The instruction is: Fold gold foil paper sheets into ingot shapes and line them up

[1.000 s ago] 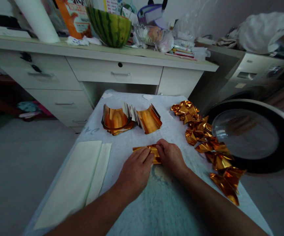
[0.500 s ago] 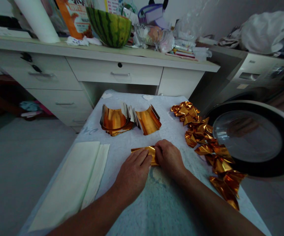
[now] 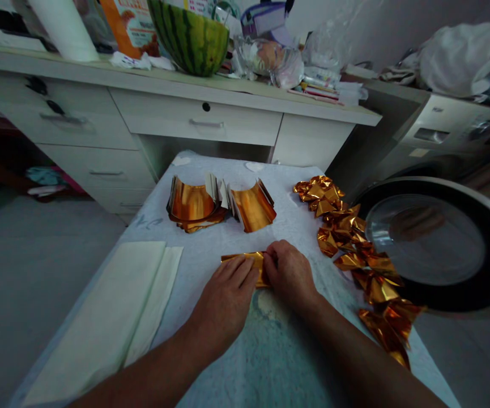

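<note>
A folded strip of gold foil paper (image 3: 260,270) lies on the cloth-covered table between my two hands. Flat across its left part rest the extended fingers of my left hand (image 3: 230,294), pressing it down. My right hand (image 3: 289,275) is curled, thumb and fingers pinching the strip's right end. Farther back stand two curved stacks of gold foil sheets, the left stack (image 3: 191,203) and the right stack (image 3: 254,207), with pale undersides showing. Along the right edge runs a heap of folded gold foil pieces (image 3: 346,226). My palms hide part of the strip.
Folded pale sheets (image 3: 104,317) lie at the table's left. Behind is a white drawer desk (image 3: 236,122) bearing a cut watermelon (image 3: 191,39), a paper roll (image 3: 64,28) and plastic bags. A washing machine's open round door (image 3: 427,243) comes close to the table's right side.
The view has shifted and tilted slightly. Both hands stay on the foil strip in nearly the same pose, and the stacks and heap lie as before.
</note>
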A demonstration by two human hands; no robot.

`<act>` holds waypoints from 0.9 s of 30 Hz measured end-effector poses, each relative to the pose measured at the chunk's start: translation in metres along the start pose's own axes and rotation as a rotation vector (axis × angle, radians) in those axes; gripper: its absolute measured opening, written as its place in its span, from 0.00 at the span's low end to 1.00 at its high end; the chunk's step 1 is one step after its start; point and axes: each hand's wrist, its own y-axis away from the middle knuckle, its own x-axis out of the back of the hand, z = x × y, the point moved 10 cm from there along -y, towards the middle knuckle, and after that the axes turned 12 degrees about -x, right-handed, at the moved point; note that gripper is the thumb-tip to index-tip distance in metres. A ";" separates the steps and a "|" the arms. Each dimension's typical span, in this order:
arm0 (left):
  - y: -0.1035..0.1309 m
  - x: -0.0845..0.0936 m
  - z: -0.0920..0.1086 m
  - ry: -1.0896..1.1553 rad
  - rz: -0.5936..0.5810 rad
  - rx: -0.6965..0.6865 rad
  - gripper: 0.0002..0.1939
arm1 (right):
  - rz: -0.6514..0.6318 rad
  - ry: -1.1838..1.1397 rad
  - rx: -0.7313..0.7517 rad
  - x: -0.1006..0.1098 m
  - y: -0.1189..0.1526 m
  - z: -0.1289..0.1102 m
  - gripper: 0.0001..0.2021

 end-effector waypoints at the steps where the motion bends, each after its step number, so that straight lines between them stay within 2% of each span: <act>1: 0.000 0.001 0.000 0.004 0.000 -0.001 0.17 | -0.004 -0.002 -0.007 0.000 0.000 0.000 0.07; 13: 0.005 -0.009 -0.002 0.031 -0.067 0.017 0.20 | -0.033 -0.002 -0.034 0.001 0.000 0.000 0.07; 27: 0.002 -0.007 -0.002 0.045 -0.051 0.012 0.18 | -0.041 0.015 -0.038 0.002 0.000 -0.001 0.08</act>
